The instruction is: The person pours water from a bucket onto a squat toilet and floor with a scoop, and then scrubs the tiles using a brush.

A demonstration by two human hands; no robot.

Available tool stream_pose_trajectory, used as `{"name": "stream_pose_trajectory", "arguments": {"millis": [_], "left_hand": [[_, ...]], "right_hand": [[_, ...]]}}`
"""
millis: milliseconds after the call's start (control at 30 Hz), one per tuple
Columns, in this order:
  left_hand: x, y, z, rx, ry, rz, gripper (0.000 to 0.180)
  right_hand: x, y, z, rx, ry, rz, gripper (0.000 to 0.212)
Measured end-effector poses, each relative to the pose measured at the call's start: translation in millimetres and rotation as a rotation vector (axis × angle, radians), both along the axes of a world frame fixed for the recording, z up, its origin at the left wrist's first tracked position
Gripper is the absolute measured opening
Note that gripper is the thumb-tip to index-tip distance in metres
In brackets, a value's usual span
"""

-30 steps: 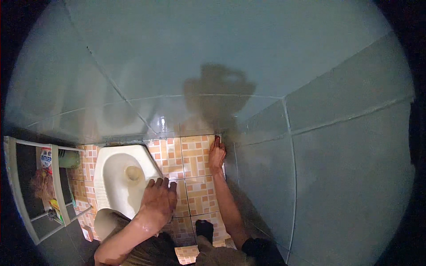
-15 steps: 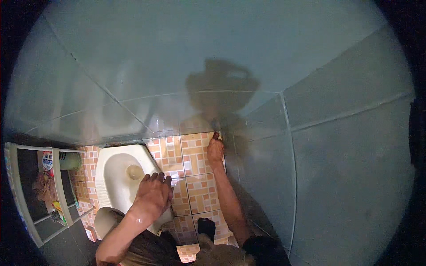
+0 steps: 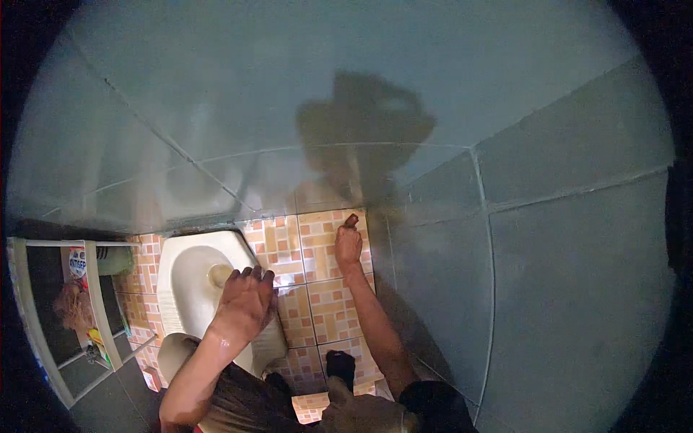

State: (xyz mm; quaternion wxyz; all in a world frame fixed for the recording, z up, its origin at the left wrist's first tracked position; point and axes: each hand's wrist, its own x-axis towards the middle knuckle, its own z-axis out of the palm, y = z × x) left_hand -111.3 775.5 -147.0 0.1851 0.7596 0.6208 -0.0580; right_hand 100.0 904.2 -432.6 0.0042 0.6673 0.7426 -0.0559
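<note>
Over the right side of the white squat toilet [image 3: 170, 289] is my left hand [image 3: 247, 299], back up, its fingers loosely stretched and a little apart, with nothing seen in it. My right arm reaches out over the patterned floor tiles [image 3: 325, 317] toward the far right corner. There my right hand [image 3: 349, 249] is closed near the foot of the wall. A small dark reddish-brown tip sticks out beyond it; whether that is a finger or a held thing is unclear. Water glistens on my left wrist.
Grey-blue wall panels [image 3: 238, 86] rise ahead and on the right. At the left stands a pale rack [image 3: 101, 310] holding a greenish container [image 3: 114, 261], a brown mesh bundle [image 3: 73, 304] and packets. My dark-covered foot [image 3: 340, 368] rests on the tiles.
The view has shifted slightly. My right hand sits a little farther from the corner wall, still closed. My left hand has moved slightly over the toilet rim.
</note>
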Motion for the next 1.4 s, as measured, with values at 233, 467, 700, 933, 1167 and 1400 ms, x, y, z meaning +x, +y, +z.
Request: {"name": "stream_pose_trajectory", "arguments": {"millis": [233,467,700,933,1167,1400], "left_hand": [[-1,4,14,-0.133,-0.025,0.024,0.028],[-9,-2,10,-0.091,0.001,0.064,0.028],[7,10,16,-0.085,-0.021,0.038,0.028],[4,1,21,-0.096,-0.013,0.032,0.029],[10,5,33,-0.155,-0.027,0.07,0.035],[12,3,43,-0.093,-0.079,0.096,0.03]], "right_hand": [[8,24,10,0.038,0.08,-0.092,0.035],[0,26,11,-0.089,0.155,-0.14,0.027],[-35,-6,-10,0.154,-0.256,0.163,0.028],[4,-3,15,0.024,0.165,0.062,0.045],[28,17,13,0.028,0.085,-0.004,0.045],[-27,-8,-3,0.065,0.048,0.129,0.051]]}}
